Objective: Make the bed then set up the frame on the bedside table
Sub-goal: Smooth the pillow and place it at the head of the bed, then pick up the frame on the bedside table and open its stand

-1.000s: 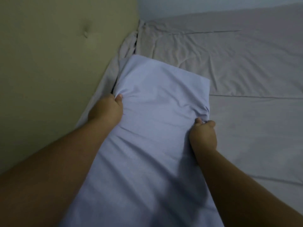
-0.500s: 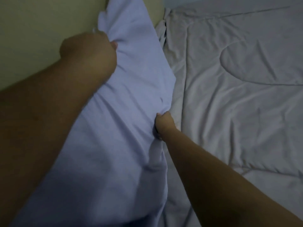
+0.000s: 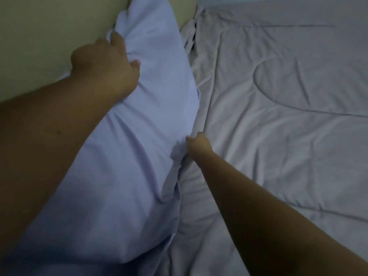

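Along the left side of the view, a long pale lavender pillow (image 3: pixel 127 148) is running from the bottom edge up to the top edge, where its far end is being cut off. Its near end is also running out of view, so its full length is not showing. The light is dim, and fine detail on the fabrics is hard to make out.

The left hand (image 3: pixel 103 64) is closing on the pillow's upper left edge, thumb on top and fingers curling behind the fabric, where they are hidden. The right hand (image 3: pixel 197 144) is pinching the pillow's right edge lower down in a tight, narrow grip, and the cloth is bunching into a small knot of folds at the fingers; the fingertips themselves are buried in the fabric. Both forearms are entering from the bottom corners and covering part of the pillow.

The pillow is lying between the two hands, leaning against the olive-green padded headboard (image 3: pixel 39 36) on the left and touching the grey quilted bedcover (image 3: pixel 278 136) on the right. Its case is looking smooth and thin, with long soft creases fanning from each grip. The bedcover is looking matte and wrinkled, with curved stitched lines, and is crumpling where it is meeting the headboard.
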A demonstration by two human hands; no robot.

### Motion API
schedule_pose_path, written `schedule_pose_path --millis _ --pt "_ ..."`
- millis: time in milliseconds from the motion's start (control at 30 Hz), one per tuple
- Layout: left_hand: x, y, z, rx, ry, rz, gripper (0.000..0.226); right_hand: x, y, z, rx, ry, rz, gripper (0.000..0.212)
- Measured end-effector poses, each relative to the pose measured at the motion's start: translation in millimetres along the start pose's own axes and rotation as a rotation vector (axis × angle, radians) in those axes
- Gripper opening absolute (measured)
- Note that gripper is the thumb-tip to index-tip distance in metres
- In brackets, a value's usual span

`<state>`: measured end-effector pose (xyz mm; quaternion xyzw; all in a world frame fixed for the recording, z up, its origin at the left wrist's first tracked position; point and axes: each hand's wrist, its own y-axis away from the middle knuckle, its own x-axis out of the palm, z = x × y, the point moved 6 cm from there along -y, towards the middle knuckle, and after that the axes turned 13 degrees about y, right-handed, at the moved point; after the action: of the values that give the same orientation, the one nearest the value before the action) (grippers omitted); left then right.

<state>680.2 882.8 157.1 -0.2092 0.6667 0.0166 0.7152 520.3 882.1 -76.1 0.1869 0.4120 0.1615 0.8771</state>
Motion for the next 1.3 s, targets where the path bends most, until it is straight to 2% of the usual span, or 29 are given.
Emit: schedule_pose_path --millis 67,167,233,400,667,733,933,1067,1200,1300 --pt "-7.3 5.9 -11.6 0.042 -0.055 -0.042 0.067 -25.1 4.4 -10.5 0.021 -0.015 -0.047 0.038" --pt "-9.6 26.6 -37.1 0.180 -0.102 -0.095 0.064 -54.2 5.0 -25.6 -0.013 0.076 -0.099 0.037" --pt "-6.0 46.0 -52.0 0.209 -0.104 -0.064 0.063 -70.4 14.0 -33.6 -0.057 0.158 -0.119 0.037" --pt "-9.0 104.6 -69.1 0.086 -0.071 -0.018 0.062 -102.8 48.1 -54.5 -0.286 0.325 -0.236 0.036" --pt "-44.2 244.4 -61.1 -0.222 -0.011 -0.002 0.063 -135.3 129.5 -75.1 -0.545 0.557 -0.188 0.042" --pt "-53.4 281.8 -53.4 -0.291 0.006 -0.022 0.062 -135.9 154.1 -74.5 -0.541 0.564 -0.152 0.042" --pt "-75.9 400.6 -8.4 -0.502 -0.001 -0.072 0.065 -76.4 226.5 -50.2 -0.791 0.569 -0.066 0.036" --pt "-88.3 486.9 41.5 -0.701 -0.044 -0.048 0.066 -8.4 282.2 -27.9 -0.755 0.529 0.120 0.044" --pt "-97.6 578.7 91.7 -0.891 -0.048 -0.079 0.064 70.4 347.2 -12.8 -0.885 0.525 0.224 0.043" --pt "-100.5 644.6 128.2 -1.067 -0.048 -0.063 0.063 124.5 398.6 -4.0 -0.901 0.460 0.329 0.040"
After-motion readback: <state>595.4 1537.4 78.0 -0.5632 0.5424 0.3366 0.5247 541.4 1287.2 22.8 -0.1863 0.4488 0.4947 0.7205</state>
